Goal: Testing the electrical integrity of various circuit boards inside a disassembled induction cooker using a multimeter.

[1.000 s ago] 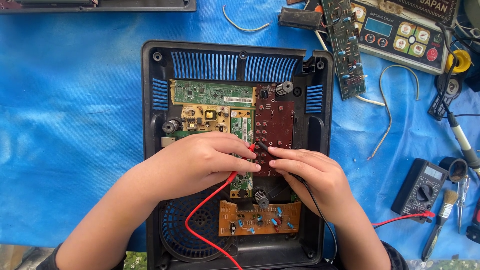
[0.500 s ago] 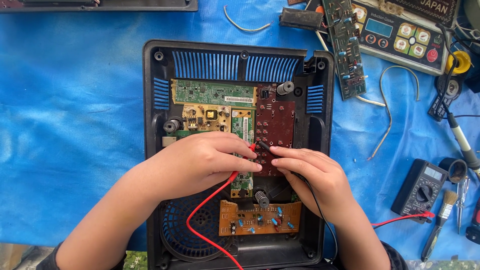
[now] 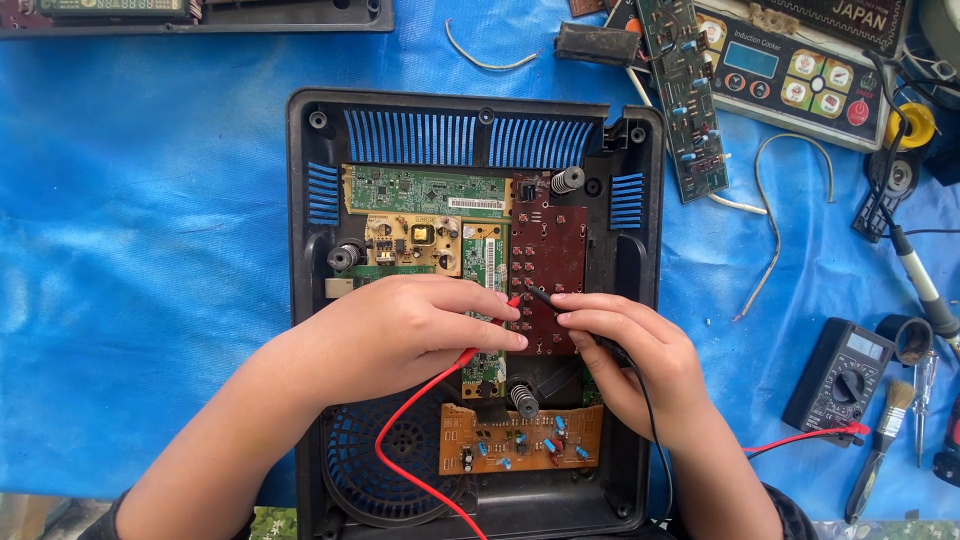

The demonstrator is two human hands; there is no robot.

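Both probe tips meet over the lower left part of the brown board, which stands upright in the open black housing with its long axis running away from the person. The left hand comes in from the left, fingers closed narrowly around the red probe, whose tip points right and slightly away onto the board's left edge. The right hand comes in from the lower right, fingers pinched on the black probe, tip pointing left. The two tips lie just beside each other, almost touching, with the board directly under the fingertips of both hands; neither hand is clearly nearer. Both forearms angle up from the bottom edge, wrists low over the housing. The red lead loops down over the fan grille; a second red lead runs right to the multimeter on the blue worktop. An orange board lies below the hands.
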